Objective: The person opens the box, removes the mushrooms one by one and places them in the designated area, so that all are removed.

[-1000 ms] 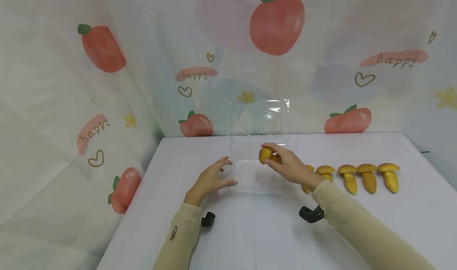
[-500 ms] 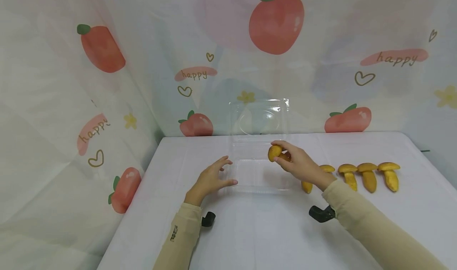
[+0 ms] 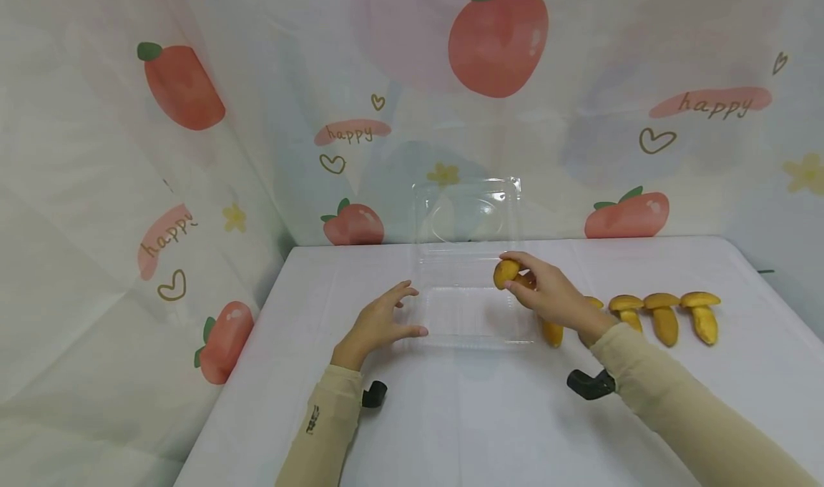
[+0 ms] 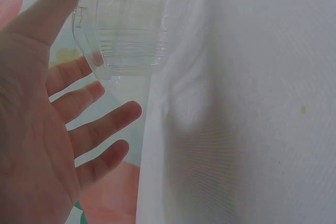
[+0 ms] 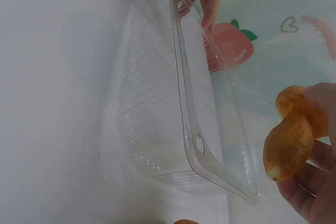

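My right hand [image 3: 547,294] pinches a yellow-brown mushroom [image 3: 506,274] between thumb and fingers, raised over the right part of a clear plastic clamshell box [image 3: 476,319]. The right wrist view shows this mushroom [image 5: 287,148] beyond the box's rim, with the thumb on its upper part. Fingers spread and gently bent, my left hand [image 3: 380,324] stands at the box's left side with nothing in its grasp. In the left wrist view its thumb and index finger lie by the box wall [image 4: 134,35]; whether they touch it I cannot tell.
The box's lid [image 3: 466,212] stands up at the back, against a printed cloth backdrop. Several mushrooms [image 3: 703,319] lie in a row on the white table [image 3: 489,430] to the right, some partly hidden by the right hand and arm. Black wrist mounts [image 3: 589,385] hang below both sleeves.
My right hand has moved rightward and slightly back with the mushroom, from above the middle of the box to its right side. The left hand and box stay in place.
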The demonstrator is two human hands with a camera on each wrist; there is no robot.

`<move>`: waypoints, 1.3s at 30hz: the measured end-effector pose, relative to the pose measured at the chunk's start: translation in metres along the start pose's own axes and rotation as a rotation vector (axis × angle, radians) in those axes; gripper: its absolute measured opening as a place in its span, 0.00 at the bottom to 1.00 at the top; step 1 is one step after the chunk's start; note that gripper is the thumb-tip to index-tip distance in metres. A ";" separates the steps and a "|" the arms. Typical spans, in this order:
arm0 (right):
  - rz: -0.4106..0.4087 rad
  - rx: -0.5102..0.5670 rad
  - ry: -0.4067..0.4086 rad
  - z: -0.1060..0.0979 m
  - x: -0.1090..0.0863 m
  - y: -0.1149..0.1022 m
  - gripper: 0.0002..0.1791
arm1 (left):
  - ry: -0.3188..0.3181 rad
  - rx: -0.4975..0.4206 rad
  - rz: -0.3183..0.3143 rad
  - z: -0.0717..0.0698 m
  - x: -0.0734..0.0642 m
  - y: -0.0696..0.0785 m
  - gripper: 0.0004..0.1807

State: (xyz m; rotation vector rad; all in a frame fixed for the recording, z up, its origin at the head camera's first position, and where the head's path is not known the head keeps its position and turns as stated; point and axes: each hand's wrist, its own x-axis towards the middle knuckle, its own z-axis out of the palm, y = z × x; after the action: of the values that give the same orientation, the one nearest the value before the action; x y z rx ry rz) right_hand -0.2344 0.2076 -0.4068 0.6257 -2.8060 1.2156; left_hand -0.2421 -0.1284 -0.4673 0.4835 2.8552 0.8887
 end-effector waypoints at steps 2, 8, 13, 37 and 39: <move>-0.004 -0.002 0.001 -0.001 0.000 0.001 0.27 | 0.002 0.010 0.004 0.000 0.001 -0.001 0.45; -0.004 -0.015 0.010 -0.005 -0.003 0.003 0.28 | 0.010 0.029 0.011 0.001 0.001 0.001 0.45; 0.017 -0.024 0.014 -0.010 -0.006 0.003 0.27 | 0.019 0.051 0.004 0.003 0.002 0.003 0.46; 0.094 -0.074 0.036 -0.048 -0.028 0.025 0.30 | 0.018 0.089 0.015 0.002 0.001 0.003 0.50; 0.099 -0.080 0.038 -0.050 -0.030 0.028 0.30 | 0.018 0.091 0.015 0.003 0.002 0.002 0.50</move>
State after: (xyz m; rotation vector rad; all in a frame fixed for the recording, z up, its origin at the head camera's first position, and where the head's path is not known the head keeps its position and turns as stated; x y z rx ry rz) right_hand -0.2246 0.2706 -0.3969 0.4598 -2.8682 1.1108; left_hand -0.2425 -0.1249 -0.4682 0.5103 2.9222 0.7717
